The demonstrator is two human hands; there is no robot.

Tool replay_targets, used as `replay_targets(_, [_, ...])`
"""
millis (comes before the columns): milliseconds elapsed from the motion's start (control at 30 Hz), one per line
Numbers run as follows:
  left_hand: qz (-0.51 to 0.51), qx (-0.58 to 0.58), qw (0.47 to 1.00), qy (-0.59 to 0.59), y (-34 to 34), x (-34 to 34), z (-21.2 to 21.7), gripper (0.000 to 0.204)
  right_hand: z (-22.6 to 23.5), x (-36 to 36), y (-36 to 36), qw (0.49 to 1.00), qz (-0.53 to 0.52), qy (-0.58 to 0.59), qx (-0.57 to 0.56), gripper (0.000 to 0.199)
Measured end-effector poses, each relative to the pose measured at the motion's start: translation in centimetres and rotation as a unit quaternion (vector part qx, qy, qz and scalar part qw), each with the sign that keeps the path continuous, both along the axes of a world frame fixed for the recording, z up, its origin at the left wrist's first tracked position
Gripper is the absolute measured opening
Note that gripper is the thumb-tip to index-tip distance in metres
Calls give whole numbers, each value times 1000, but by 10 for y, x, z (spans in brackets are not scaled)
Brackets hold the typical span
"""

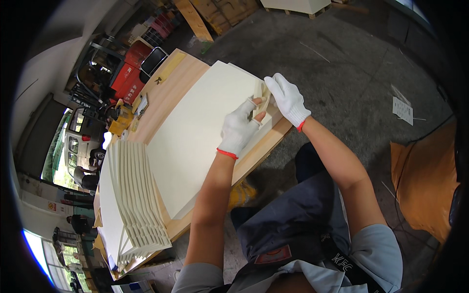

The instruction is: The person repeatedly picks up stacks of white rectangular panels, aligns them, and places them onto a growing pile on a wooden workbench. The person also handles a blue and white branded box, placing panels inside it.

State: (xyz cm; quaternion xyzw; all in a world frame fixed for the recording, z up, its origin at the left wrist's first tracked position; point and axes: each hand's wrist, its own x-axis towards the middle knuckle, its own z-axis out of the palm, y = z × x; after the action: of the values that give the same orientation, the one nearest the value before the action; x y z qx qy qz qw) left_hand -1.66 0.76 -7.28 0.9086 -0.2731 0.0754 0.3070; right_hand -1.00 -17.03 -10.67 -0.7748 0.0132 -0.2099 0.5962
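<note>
At the panel's [195, 127] edge, both hands [238, 128] [289, 101] curl.

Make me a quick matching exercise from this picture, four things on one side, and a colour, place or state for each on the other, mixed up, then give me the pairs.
Column one
1. Left hand
2. Forklift
3. Paper sheet
4. Large flat panel stack

Column two
A. Lying on the grey floor
B. Cream, on the wooden table
C. Gloved, with two bare fingertips showing
D. Red bodywork

Right pairs: 1-C, 2-D, 3-A, 4-B.
</note>
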Motion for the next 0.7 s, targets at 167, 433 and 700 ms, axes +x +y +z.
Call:
replay_targets(167, [-20,4,998,-53,3,1,-4,39,5,-4,-1,1000,-8,-8,-15,51])
replay_targets(433, [-15,110,970,-216,-4,-8,-4,46,16,-20,-37,935,16,119,-334,47])
replay_targets(700, [29,136,975,-175,-8,22,-9,34,14,-15,-42,889,46,21,-456,45])
